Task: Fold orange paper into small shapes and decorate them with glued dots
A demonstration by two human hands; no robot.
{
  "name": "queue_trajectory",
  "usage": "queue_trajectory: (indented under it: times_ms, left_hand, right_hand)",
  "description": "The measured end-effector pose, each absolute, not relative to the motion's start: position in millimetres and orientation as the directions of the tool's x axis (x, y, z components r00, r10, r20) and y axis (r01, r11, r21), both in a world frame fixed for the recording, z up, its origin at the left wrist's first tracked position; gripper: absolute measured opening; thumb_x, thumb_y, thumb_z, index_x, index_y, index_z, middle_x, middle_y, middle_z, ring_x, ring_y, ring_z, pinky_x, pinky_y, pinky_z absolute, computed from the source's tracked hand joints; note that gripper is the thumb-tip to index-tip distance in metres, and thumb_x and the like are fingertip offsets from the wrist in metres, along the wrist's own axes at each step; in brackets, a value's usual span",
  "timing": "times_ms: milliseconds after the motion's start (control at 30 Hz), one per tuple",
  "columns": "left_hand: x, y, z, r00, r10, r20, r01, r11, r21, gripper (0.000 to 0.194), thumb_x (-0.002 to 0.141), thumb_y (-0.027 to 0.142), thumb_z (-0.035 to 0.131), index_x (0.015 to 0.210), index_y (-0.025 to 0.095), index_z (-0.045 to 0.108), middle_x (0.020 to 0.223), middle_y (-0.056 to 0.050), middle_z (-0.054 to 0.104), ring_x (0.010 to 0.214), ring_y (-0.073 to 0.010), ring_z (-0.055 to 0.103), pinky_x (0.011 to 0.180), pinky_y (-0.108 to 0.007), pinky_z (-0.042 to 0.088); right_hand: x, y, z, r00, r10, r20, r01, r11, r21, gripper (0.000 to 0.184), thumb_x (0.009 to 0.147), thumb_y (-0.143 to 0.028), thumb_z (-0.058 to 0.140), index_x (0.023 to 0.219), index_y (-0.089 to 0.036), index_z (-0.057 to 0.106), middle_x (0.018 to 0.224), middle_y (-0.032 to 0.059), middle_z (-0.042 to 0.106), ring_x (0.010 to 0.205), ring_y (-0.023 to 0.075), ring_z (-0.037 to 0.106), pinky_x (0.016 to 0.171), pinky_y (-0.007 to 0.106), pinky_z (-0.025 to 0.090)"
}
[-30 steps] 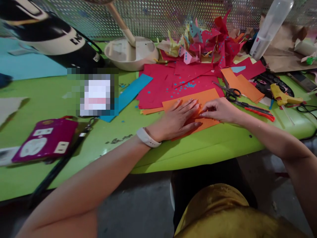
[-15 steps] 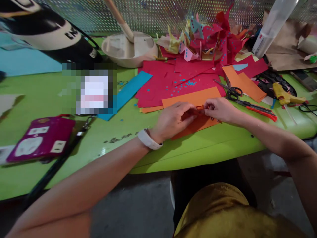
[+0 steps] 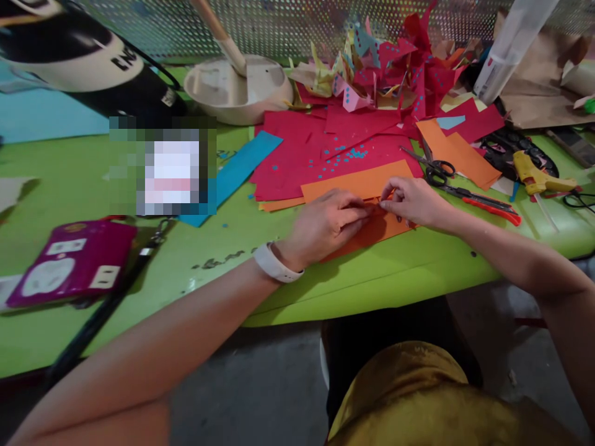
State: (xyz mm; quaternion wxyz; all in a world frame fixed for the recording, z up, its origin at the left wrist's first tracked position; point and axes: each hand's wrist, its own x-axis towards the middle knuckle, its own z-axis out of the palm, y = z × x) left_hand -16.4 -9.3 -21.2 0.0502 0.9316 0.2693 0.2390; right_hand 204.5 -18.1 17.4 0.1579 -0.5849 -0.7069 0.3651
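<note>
Orange paper (image 3: 360,176) lies under both hands near the table's front edge. My left hand (image 3: 328,224) is closed, its fingers bent together over the paper and gripping a small raised bit of orange paper. Facing it, my right hand (image 3: 411,199) pinches the same bit between thumb and fingertips. Most of that bit is hidden by the fingers, so its fold does not show. Behind the hands spread red paper sheets (image 3: 288,145) with tiny blue paper dots (image 3: 356,152). Black scissors (image 3: 439,172) and a red-and-black utility knife (image 3: 493,209) rest to the right of my right hand.
Folded colored paper shapes (image 3: 395,68) are heaped at the back. On the right are a yellow glue gun (image 3: 539,174) and a clear bottle (image 3: 509,56). A shallow bowl (image 3: 264,114), black bottle (image 3: 106,74), blue strip (image 3: 251,158), blurred phone (image 3: 171,170) and purple pouch (image 3: 74,263) stand left.
My left hand was lying flat on the orange paper; its fingers have since lifted and curled around the small orange bit. My right hand stays beside it, still pinching. The view has shifted slightly.
</note>
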Motion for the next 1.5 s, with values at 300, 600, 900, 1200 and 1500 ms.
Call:
queue_trajectory:
  times_ms: [300, 600, 900, 1200, 1500]
  left_hand:
    - [-18, -14, -14, 0.849, 0.439, 0.292, 0.444, -0.894, 0.056, 0.039, 0.106, 0.033, 0.038, 0.124, 0.019, 0.069, 0.125, -0.009, 0.073, 0.115, -0.0216, 0.068, 0.098, -0.036, 0.051]
    - [-15, -21, -12, 0.853, 0.401, 0.333, 0.439, -0.897, -0.043, 0.038, 0.106, 0.037, 0.041, 0.122, 0.017, 0.069, 0.122, -0.012, 0.074, 0.111, -0.0242, 0.070, 0.093, -0.037, 0.054]
    - [-16, -20, -12, 0.848, 0.419, 0.324, 0.435, -0.900, 0.025, 0.038, 0.104, 0.038, 0.045, 0.127, 0.017, 0.066, 0.125, -0.014, 0.072, 0.114, -0.0258, 0.068, 0.095, -0.039, 0.053]
    - [-15, -23, -11, 0.803, 0.517, 0.297, 0.522, -0.850, 0.069, 0.037, 0.102, 0.041, 0.047, 0.128, 0.022, 0.066, 0.120, -0.015, 0.071, 0.112, -0.0310, 0.067, 0.090, -0.045, 0.054]
    - [-13, -23, -10, 0.803, 0.511, 0.307, 0.521, -0.852, 0.053, 0.034, 0.102, 0.035, 0.046, 0.125, 0.020, 0.067, 0.120, -0.016, 0.071, 0.110, -0.0313, 0.067, 0.090, -0.046, 0.055]
  right_hand:
    - [207, -13, 15, -0.248, 0.932, -0.264, 0.543, -0.092, -0.835, 0.018, 0.092, -0.014, 0.065, 0.078, -0.017, 0.054, 0.046, -0.0079, 0.055, 0.031, 0.0051, 0.048, 0.033, 0.015, 0.037]
    - [208, -8, 15, -0.231, 0.931, -0.284, 0.474, -0.147, -0.868, 0.020, 0.090, -0.009, 0.064, 0.075, -0.017, 0.053, 0.044, -0.0071, 0.056, 0.031, 0.0063, 0.049, 0.035, 0.015, 0.040]
    - [209, -9, 14, -0.248, 0.923, -0.294, 0.492, -0.141, -0.859, 0.021, 0.091, -0.010, 0.064, 0.074, -0.017, 0.053, 0.044, -0.0066, 0.056, 0.031, 0.0057, 0.049, 0.034, 0.015, 0.039]
    - [209, -10, 16, -0.251, 0.918, -0.307, 0.529, -0.135, -0.838, 0.015, 0.089, -0.011, 0.067, 0.078, -0.016, 0.057, 0.045, -0.0063, 0.057, 0.033, 0.0073, 0.051, 0.036, 0.017, 0.041]
    - [211, -9, 12, -0.286, 0.913, -0.292, 0.512, -0.113, -0.852, 0.017, 0.085, -0.010, 0.073, 0.079, -0.015, 0.057, 0.044, -0.0082, 0.056, 0.031, 0.0051, 0.049, 0.034, 0.014, 0.038]
